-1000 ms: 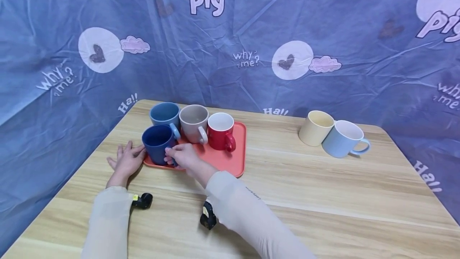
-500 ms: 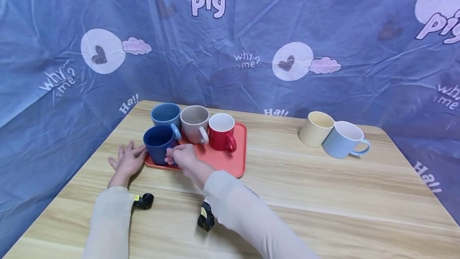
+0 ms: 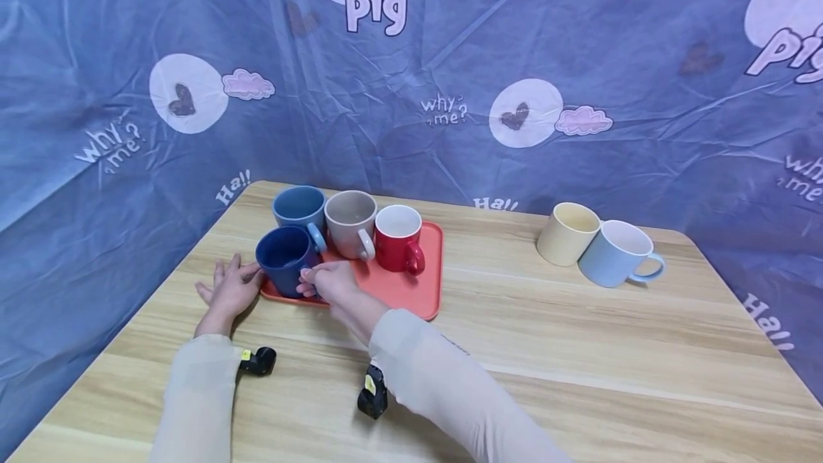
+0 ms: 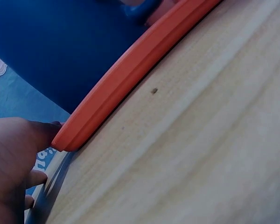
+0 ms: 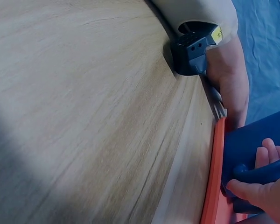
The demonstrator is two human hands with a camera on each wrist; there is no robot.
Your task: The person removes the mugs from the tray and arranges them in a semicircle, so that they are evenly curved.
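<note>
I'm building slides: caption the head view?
Right hand holds navy mug at near-left corner of red tray, left hand alongside.

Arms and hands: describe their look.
The left sleeve and right sleeve are pale beige; the right bears dark lettering, too blurred to read. The left wrist camera and right wrist camera are black with yellow patches. Left hand and right hand are bare.

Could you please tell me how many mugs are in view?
6: at the tray, teal mug, grey mug and red mug in back, navy mug in front; on the table to the right, cream mug and light-blue mug.
</note>
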